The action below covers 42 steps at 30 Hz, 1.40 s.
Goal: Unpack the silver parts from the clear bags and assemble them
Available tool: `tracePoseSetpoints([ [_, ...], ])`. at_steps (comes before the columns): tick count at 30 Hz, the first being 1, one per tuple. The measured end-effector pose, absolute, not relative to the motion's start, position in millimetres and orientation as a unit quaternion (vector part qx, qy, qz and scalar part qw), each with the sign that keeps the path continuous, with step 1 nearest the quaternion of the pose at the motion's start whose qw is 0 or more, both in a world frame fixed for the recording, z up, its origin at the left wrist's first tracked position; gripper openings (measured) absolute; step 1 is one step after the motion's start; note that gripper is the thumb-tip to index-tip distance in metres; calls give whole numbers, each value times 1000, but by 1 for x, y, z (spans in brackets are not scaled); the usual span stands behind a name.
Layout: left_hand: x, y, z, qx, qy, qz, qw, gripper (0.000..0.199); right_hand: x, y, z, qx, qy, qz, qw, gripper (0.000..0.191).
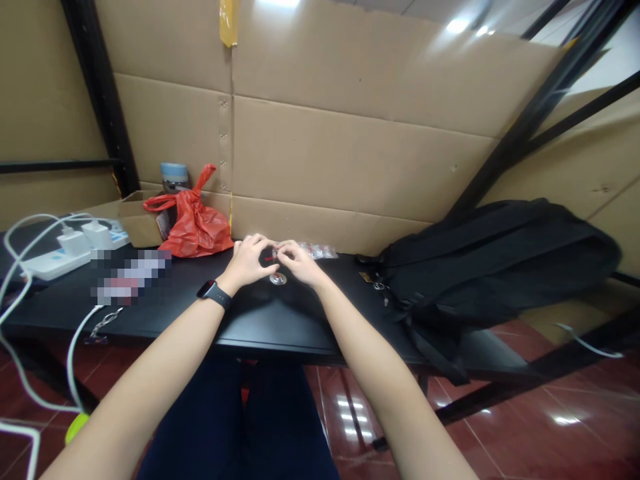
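Note:
Near the back middle of the black table (280, 323), my left hand (247, 260) curves round with its fingertips close to those of my right hand (297, 261). Between the hands is a small item with a red part and a round, clear base (278, 279) low over the tabletop. My right hand's fingers are pinched at its upper part, which they mostly cover. The left thumb reaches toward the item, and whether it presses on it is too small to tell. Behind my right hand lie small clear packets (323, 251) with red bits.
A red plastic bag (197, 227), a cardboard box (140, 223) and a blue-lidded container (175, 175) stand at the back left. A white power strip (57, 262) with cables lies farther left. A black backpack (495, 260) covers the right side. Cardboard (350, 153) walls the back.

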<state>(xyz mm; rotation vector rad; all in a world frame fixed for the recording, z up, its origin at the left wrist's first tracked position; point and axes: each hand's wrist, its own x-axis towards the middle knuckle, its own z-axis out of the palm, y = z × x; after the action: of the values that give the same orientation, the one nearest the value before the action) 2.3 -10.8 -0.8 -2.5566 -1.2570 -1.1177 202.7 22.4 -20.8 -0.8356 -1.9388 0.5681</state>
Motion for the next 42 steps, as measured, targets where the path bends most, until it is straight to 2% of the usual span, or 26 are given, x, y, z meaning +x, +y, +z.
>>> tracePoseSetpoints([
  [3, 2, -7, -4, -826, -437, -355, 32, 27, 205, 23, -20, -360, -770, 229, 474, 27],
  [12, 3, 2, -12, -828, -439, -347, 12, 19, 202, 20, -20, -362, -806, 205, 421, 21],
  [15, -2, 7, -15, -823, -466, -325, 12, 16, 205, 20, -23, -405, -816, 197, 363, 16],
  [18, -8, 12, -17, -813, -495, -306, -5, 16, 209, 19, -27, -426, -837, 195, 284, 24],
  [22, -12, 14, -16, -794, -526, -303, -29, 15, 210, 18, -28, -389, -864, 209, 240, 5],
  [26, -11, 13, -14, -779, -540, -312, -67, 13, 206, 19, -27, -405, -831, 231, 303, 4],
  [31, -7, 11, -13, -776, -533, -321, -106, 15, 196, 18, -29, -407, -726, 365, 417, 18],
  [38, -3, 14, -17, -765, -506, -363, -165, 23, 186, 10, -31, -370, -646, 471, 473, 28],
  [42, -2, 14, -18, -762, -508, -364, -171, 23, 187, 9, -30, -362, -630, 497, 475, 34],
])
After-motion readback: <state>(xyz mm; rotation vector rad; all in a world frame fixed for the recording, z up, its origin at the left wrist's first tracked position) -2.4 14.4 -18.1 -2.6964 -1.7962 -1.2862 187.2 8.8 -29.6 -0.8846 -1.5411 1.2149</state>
